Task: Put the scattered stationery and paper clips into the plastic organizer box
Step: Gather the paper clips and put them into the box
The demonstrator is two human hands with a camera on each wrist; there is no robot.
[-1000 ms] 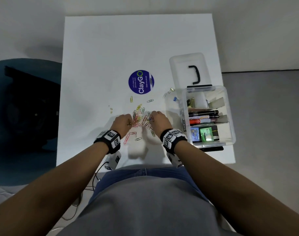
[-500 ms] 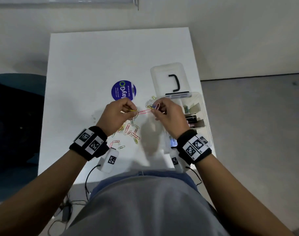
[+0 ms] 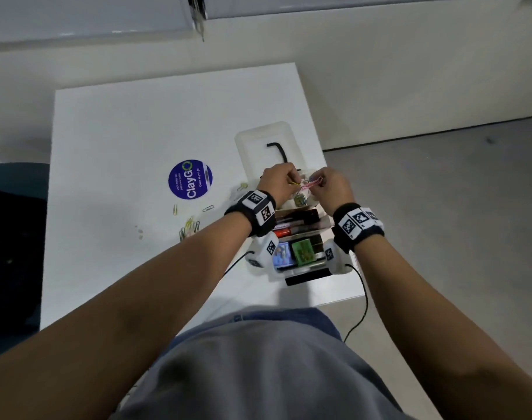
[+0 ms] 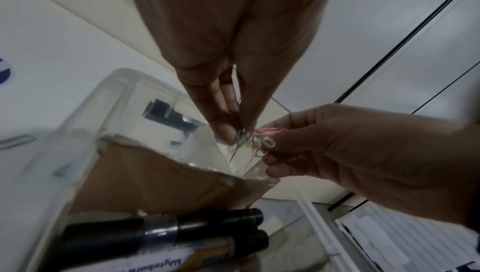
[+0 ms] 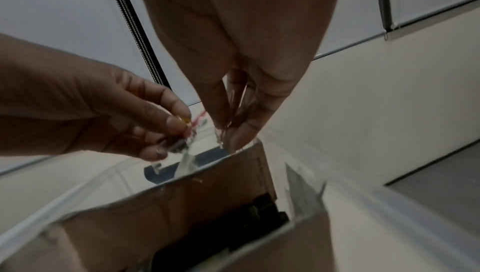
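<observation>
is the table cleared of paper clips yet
No, in the head view several loose paper clips lie on the white table left of the organizer box, beside the left forearm.

White surface (image 3: 122, 131), busy on its right side.
Organizer box (image 3: 301, 265) near right, lid (image 3: 258, 140) behind it, purple sticker (image 3: 190, 180) centre, loose paper clips (image 3: 189, 227) just left of the box.

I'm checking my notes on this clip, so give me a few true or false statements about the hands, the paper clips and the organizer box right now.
1. Both hands pinch paper clips above the organizer box. True: left hand, right hand, paper clips.
2. The box's lid is shut on it. False: it lies open behind the box.
3. No clips are on the table. False: loose clips lie there.
4. Black markers lie in the box. True.
</observation>
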